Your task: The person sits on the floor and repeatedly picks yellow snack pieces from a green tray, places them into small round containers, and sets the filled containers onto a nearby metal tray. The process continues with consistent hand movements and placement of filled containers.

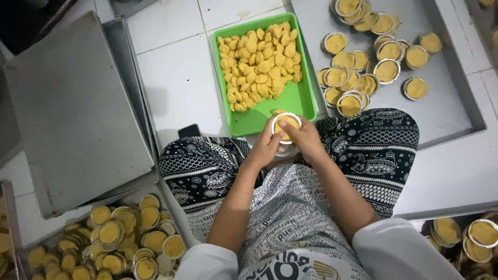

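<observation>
Both hands meet over the lap, just in front of the knees; the left hand (267,147) cups the side of a small round metal mould (286,126) with its fingers curled around the rim, and the right hand (306,139) closes on the other side, thumb pressing onto the yellow dough that fills the mould; the two hands are pressed close together around it, touching each other. The mould sits tilted toward the camera, right at the near edge of a green plastic tray (295,101); that tray lies on the white tiled floor (176,78) and holds a heap of yellow dough pieces (259,65) gathered toward its far end, its near end bare. Beneath the hands are the person's crossed legs in dark patterned trousers (373,150), with a printed apron (288,207) over the lap. To the right of the green tray a large metal baking tray (456,103) carries a loose scatter of filled moulds (363,67), some overlapping; to the left lies an upturned metal tray (72,109) stacked on others; at the lower left a metal box (155,186) is crowded with more filled moulds (119,238); a few further ones (467,236) show at the lower right edge.
</observation>
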